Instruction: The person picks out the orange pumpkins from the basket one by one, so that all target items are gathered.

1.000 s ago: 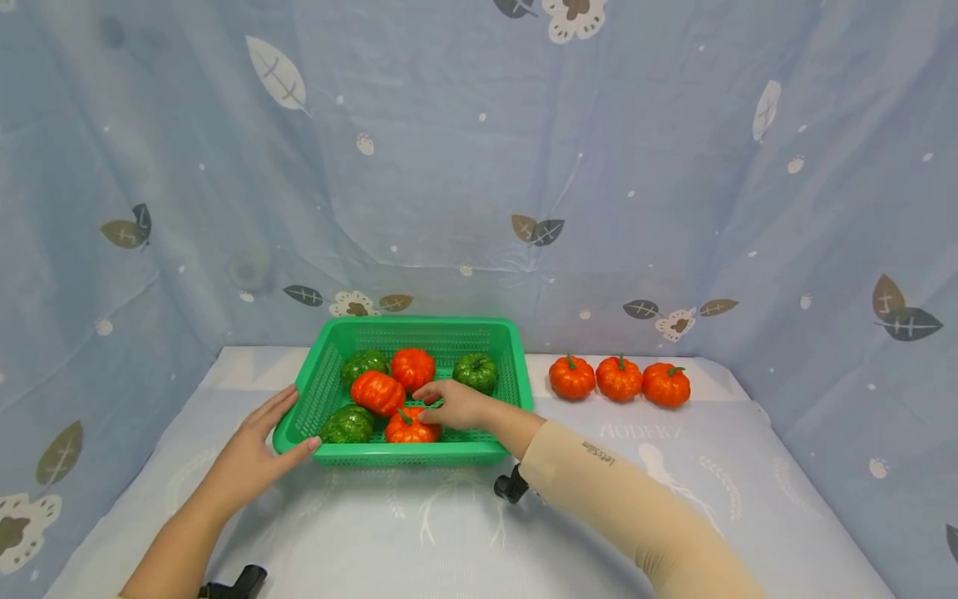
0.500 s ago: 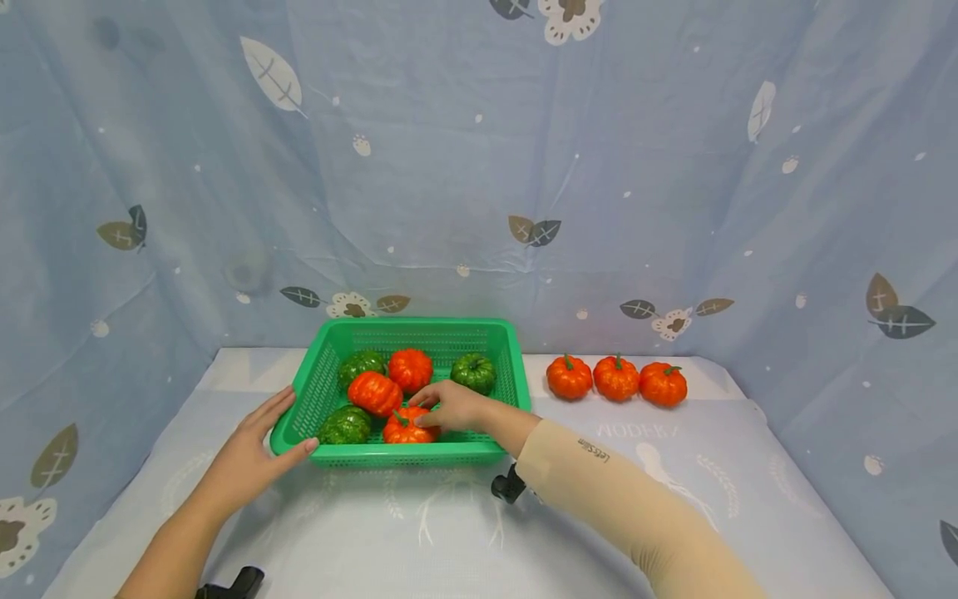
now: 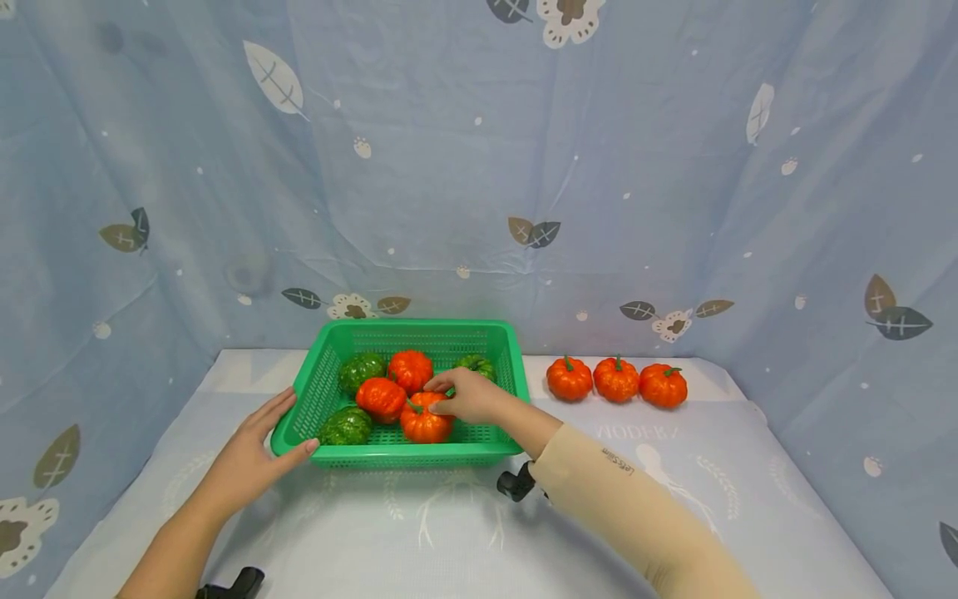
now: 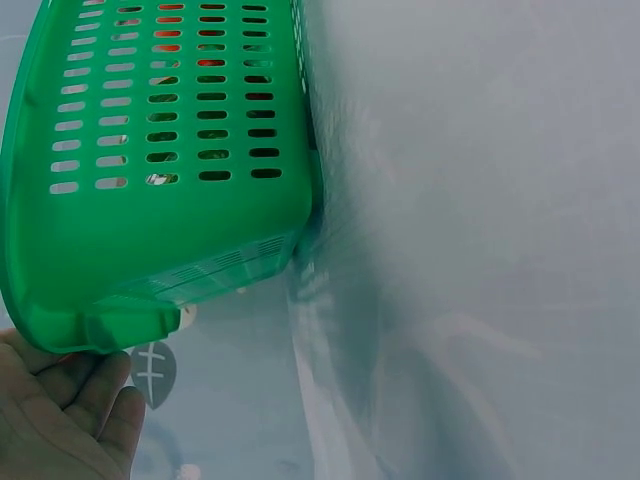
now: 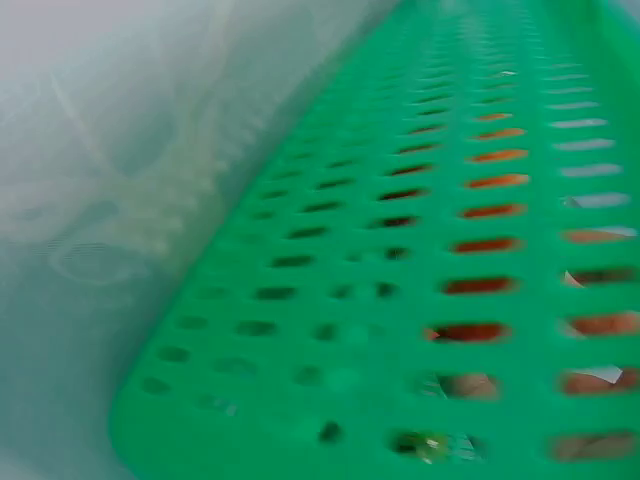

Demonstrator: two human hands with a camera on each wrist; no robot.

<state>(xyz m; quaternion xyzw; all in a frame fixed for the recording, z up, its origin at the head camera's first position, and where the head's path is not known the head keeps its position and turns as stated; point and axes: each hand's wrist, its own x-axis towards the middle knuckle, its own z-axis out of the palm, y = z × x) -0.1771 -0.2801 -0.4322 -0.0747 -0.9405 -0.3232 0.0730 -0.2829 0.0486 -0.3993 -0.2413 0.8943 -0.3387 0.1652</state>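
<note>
**Right hand gripped an orange pumpkin inside the green basket**

The right hand (image 3: pixel 467 396) reached into the green basket (image 3: pixel 322 384) and curled its fingers round an orange pumpkin (image 3: pixel 423 423) near the front wall, held just above the basket floor. The left hand (image 3: pixel 253 453) lay with straight fingers against the basket's front left corner, its thumb touching the rim; the left wrist view showed the fingers (image 4: pixel 60 400) under that corner (image 4: pixel 110 325). Two more orange pumpkins (image 3: pixel 381 398) and three green ones (image 3: pixel 347 426) sat in the basket, one green pumpkin (image 3: pixel 476 364) partly hidden behind the right hand. The basket stood on a pale cloth-covered table (image 3: pixel 464 532). Three orange pumpkins (image 3: pixel 616 378) stood in a row to its right, well apart from the basket.
</note>
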